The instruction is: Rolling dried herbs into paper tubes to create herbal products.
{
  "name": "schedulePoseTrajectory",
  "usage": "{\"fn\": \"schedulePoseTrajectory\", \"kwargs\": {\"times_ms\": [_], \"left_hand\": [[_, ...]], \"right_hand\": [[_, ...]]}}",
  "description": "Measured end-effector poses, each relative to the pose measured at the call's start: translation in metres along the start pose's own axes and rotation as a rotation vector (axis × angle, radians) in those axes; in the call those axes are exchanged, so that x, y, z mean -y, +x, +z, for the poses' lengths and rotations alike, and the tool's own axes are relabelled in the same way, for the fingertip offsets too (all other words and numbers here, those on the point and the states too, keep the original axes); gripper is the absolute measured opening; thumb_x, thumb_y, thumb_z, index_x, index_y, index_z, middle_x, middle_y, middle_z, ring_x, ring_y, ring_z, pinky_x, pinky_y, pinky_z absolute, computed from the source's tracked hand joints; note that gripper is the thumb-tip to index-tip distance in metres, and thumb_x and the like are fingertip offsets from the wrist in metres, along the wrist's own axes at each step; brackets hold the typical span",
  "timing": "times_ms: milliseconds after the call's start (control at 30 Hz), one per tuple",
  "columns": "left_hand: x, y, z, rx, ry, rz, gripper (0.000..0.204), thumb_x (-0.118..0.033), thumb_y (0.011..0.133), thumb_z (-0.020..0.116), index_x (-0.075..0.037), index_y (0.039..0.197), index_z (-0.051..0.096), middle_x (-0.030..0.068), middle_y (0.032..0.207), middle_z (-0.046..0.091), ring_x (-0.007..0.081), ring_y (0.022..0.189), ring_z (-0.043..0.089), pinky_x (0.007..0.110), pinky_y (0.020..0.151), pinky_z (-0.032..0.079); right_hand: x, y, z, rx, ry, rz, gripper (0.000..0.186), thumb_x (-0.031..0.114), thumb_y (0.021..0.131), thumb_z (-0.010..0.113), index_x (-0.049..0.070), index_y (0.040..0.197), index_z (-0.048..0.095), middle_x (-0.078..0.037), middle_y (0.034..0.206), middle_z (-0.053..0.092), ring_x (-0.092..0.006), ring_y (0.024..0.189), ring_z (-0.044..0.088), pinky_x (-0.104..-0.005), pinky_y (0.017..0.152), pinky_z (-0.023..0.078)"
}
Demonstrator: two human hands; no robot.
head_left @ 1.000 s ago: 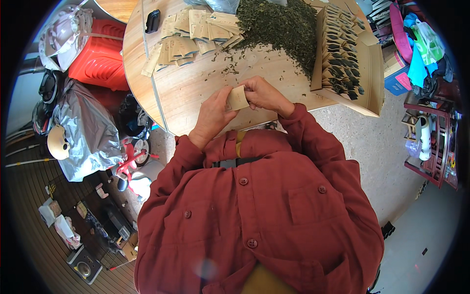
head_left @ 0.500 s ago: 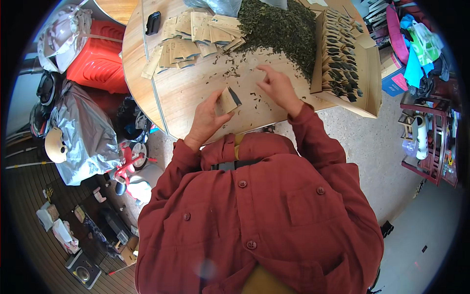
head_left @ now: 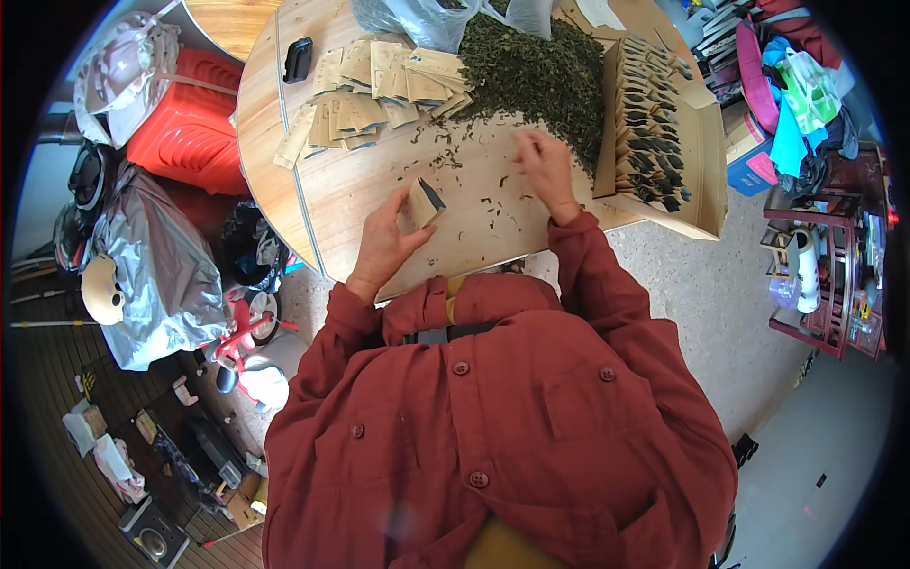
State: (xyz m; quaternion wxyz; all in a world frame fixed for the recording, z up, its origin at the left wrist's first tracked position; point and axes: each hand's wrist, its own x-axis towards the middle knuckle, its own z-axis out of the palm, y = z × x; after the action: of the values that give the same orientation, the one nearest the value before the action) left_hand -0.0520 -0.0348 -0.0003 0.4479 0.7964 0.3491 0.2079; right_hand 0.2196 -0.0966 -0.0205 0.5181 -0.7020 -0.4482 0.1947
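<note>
In my left hand (head_left: 387,239) is a small brown paper packet (head_left: 424,207), gripped by its sides. It is tilted, with its dark-lined mouth facing up and right. My right hand (head_left: 547,175) hovers over the table near the lower edge of a heap of dried dark-green leaves (head_left: 531,71). Its fingers are curled in and a little blurred; whatever they may pinch is too small to make out. Loose leaf bits lie on the wood between both hands. Flat paper packets (head_left: 355,112) lie overlapped beyond my left hand.
At the right edge of the round wooden table (head_left: 351,204), an open cardboard box (head_left: 697,204) holds rows of filled packets (head_left: 649,123). Clear plastic bags (head_left: 427,21) and a black tray-like object (head_left: 298,60) lie at the back. A red plastic stool (head_left: 194,123) stands left.
My right hand has moved right, toward the leaf heap, and its spread fingers have curled in. My left hand has shifted slightly left and nearer, still with the packet.
</note>
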Motion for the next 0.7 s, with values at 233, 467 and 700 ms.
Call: {"fn": "schedulePoseTrajectory", "kwargs": {"times_ms": [233, 467, 700], "left_hand": [[-0.003, 0.008, 0.002, -0.026, 0.000, 0.079, 0.055, -0.016, 0.071, 0.077, 0.001, 0.117, 0.053, 0.0195, 0.100, 0.063, 0.0340, 0.093, 0.061, 0.037, 0.083, 0.048], [-0.010, 0.026, -0.001, 0.042, 0.026, 0.041, 0.055, -0.012, 0.073, 0.075, 0.001, 0.121, 0.054, 0.0149, 0.109, 0.065, 0.0241, 0.103, 0.062, 0.034, 0.096, 0.046], [-0.011, 0.054, 0.003, 0.043, 0.050, 0.076, 0.054, -0.014, 0.073, 0.075, 0.002, 0.120, 0.053, 0.0172, 0.104, 0.064, 0.0271, 0.098, 0.062, 0.034, 0.091, 0.047]], "right_hand": [[-0.006, 0.019, -0.024, -0.193, -0.061, 0.228, 0.030, 0.024, 0.094, 0.054, -0.004, 0.089, 0.066, -0.007, 0.064, 0.063, -0.0119, 0.052, 0.060, -0.0268, 0.048, 0.047], [-0.026, 0.031, -0.015, -0.305, 0.097, 0.182, 0.029, 0.023, 0.094, 0.053, -0.004, 0.096, 0.064, -0.007, 0.066, 0.064, -0.0117, 0.054, 0.061, -0.0260, 0.051, 0.048], [0.013, -0.005, -0.031, -0.206, 0.433, 0.200, 0.028, 0.019, 0.098, 0.047, -0.004, 0.105, 0.062, -0.008, 0.078, 0.065, -0.0111, 0.062, 0.059, -0.0234, 0.058, 0.049]]}}
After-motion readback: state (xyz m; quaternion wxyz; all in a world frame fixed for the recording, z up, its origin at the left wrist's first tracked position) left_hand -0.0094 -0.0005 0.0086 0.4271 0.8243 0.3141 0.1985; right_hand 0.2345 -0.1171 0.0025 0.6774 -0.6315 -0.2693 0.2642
